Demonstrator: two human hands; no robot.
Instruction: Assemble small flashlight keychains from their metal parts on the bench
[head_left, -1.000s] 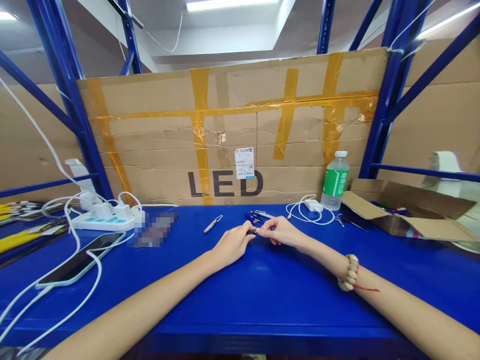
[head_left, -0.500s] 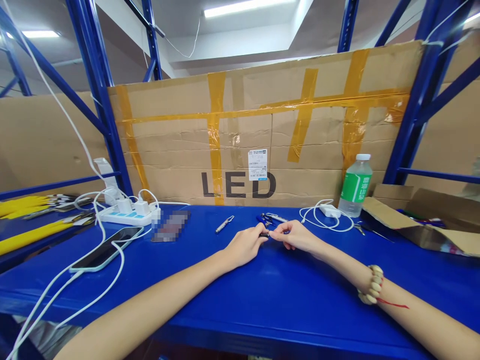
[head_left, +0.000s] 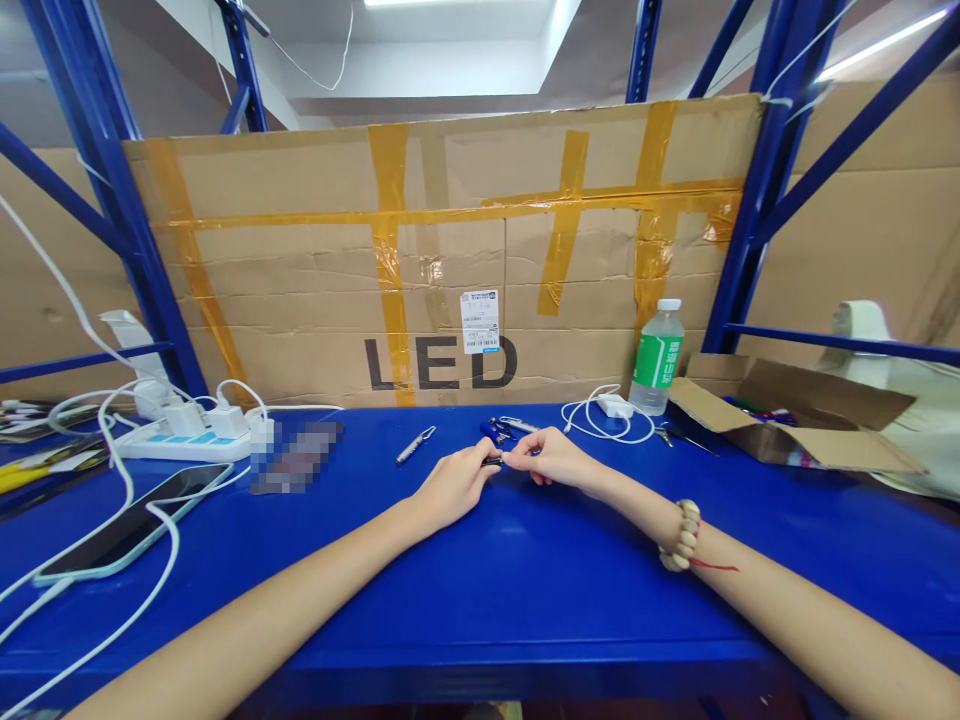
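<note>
Low over the blue table, my left hand (head_left: 454,485) is closed, its fingers pinching a small dark, slim piece (head_left: 491,461) whose kind I cannot make out. My right hand (head_left: 553,460) meets it from the other side, thumb and forefinger pinched at the piece's right end. What those fingertips hold is hidden. Just beyond the hands lie a small blue item (head_left: 495,432) and a silver pen-like item (head_left: 517,425), both partly covered. A short silver pen-like piece with a wire loop (head_left: 415,446) lies apart, to the left of my left hand.
On the left are a phone (head_left: 135,520), white cables and a power strip (head_left: 187,440). At the back right stand a water bottle (head_left: 658,358), a coiled white cable with adapter (head_left: 615,405) and an open cardboard box (head_left: 795,440). A cardboard sheet (head_left: 315,300) walls the back.
The head view has swung to the right, so everything sits further left in the picture. Both hands keep nearly the same pose around the small dark piece.
</note>
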